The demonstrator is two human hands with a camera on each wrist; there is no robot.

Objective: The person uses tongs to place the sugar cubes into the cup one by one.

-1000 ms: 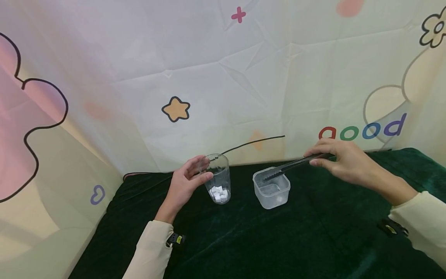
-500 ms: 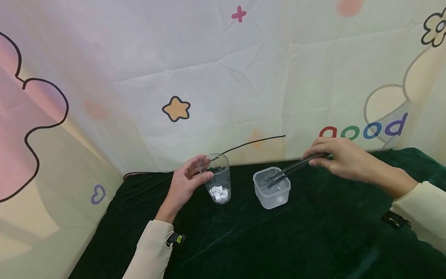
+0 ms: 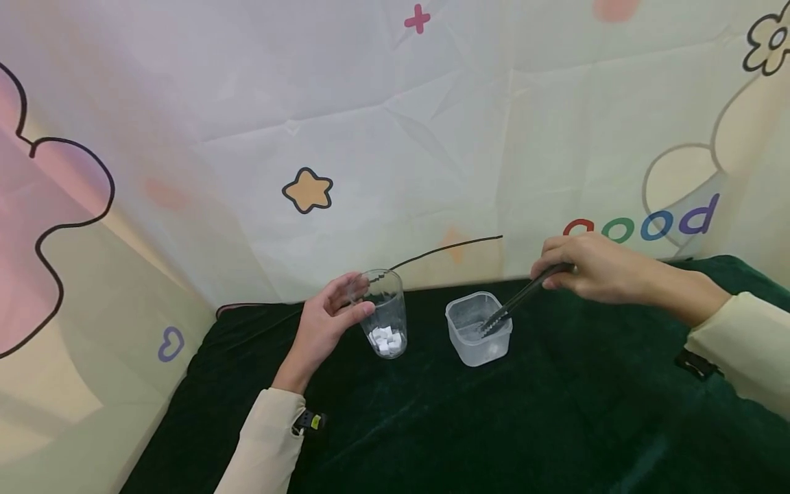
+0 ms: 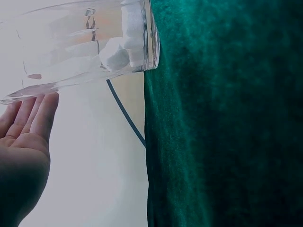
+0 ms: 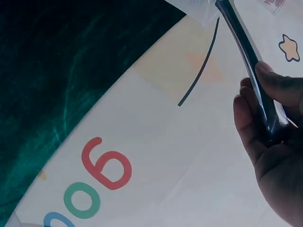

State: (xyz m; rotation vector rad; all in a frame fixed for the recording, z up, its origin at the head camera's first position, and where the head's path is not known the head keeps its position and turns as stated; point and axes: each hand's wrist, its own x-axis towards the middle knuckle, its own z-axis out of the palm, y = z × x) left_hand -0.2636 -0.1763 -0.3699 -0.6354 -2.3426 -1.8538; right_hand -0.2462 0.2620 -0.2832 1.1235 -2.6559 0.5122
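In the head view, a clear glass (image 3: 395,309) with several white cubes (image 3: 386,341) at its bottom stands left of the middle. My left hand (image 3: 321,319) holds it from the left, thumb on the near side and fingers behind. The left wrist view shows the fingers (image 4: 45,113) against the side of the glass (image 4: 71,52). To the right, my right hand (image 3: 592,264) grips dark tongs (image 3: 521,296). Their serrated tips slant down into a square translucent plastic tub (image 3: 478,351). No cube can be made out inside the tub or between the tips.
Dark green velvety cloth (image 3: 432,425) covers the table. Behind it hangs a pale printed backdrop (image 3: 370,137) with a star and coloured letters. Both sleeves are cream, and a dark strap (image 3: 308,420) sits by the left cuff.
The right hand has shifted slightly left and up, and the tongs stand steeper. Their tips have moved toward the tub's right side. The left hand and the glass keep their place.
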